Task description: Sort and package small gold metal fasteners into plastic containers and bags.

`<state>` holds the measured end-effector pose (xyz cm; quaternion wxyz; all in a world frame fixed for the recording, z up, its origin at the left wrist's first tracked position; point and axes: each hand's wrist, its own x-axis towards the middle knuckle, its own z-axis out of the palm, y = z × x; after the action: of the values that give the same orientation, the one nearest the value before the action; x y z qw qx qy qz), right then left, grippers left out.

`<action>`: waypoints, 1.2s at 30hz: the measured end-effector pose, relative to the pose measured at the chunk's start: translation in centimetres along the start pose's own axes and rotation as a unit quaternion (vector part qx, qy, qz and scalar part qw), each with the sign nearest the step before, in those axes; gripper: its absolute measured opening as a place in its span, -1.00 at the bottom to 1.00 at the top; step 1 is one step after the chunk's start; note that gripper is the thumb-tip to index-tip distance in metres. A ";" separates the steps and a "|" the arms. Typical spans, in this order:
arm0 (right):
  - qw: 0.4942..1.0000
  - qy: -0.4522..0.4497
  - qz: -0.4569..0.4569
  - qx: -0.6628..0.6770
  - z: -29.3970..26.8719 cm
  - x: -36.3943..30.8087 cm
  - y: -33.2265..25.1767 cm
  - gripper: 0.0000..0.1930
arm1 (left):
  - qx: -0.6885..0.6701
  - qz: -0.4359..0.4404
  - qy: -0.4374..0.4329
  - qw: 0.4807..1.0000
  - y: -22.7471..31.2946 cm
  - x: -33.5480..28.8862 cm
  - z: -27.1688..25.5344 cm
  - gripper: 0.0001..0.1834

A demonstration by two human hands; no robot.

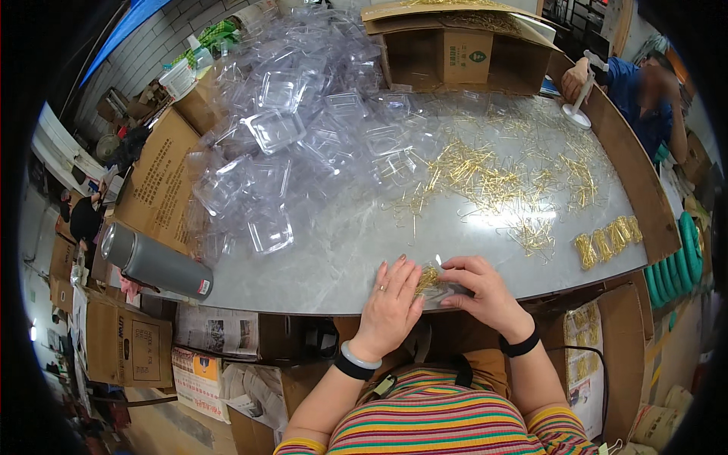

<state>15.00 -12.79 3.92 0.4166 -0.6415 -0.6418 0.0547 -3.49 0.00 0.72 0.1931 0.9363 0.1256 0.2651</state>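
Observation:
At the table's front edge, a small clear plastic box (453, 293) with thin gold wire hooks (428, 280) in it lies between my hands. My right hand (485, 292) grips the box's right side between thumb and fingers. Stretched out, the fingers of my left hand (390, 303) lie flat against its left side; whether they press on it cannot be told. Farther back spreads a loose pile of gold wire hooks (478, 174). A large heap of clear plastic boxes (273, 133) covers the table's left and back. Several bundled gold hooks (607, 241) sit at the right edge.
A grey bottle (155, 262) lies at the left edge. Cardboard walls (644, 174) border the table, and an open cardboard box (413, 57) stands at the back. Across the right corner, a co-worker (644, 106) has a hand by a white stand (576, 115). A green coiled hose (686, 258) hangs right.

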 end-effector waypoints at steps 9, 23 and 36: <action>0.994 -0.052 0.060 0.071 -0.1 0.3 -0.1 -0.90 | -0.006 0.008 -0.043 0.999 -0.4 0.2 -0.9 -0.40; 0.940 -0.153 -0.076 -0.295 0.3 12.8 7.5 -0.58 | 0.027 0.002 -0.020 0.999 0.5 0.5 -0.8 -0.37; 0.933 -0.223 -0.087 -0.269 0.9 7.0 3.5 -0.51 | 0.111 -0.055 -0.056 0.991 -3.3 -1.6 -4.4 -0.38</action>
<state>18.33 -5.70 4.49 0.0776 -0.6423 -0.7623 -0.0144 -7.67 3.72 2.00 0.1091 0.9570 0.1947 0.1851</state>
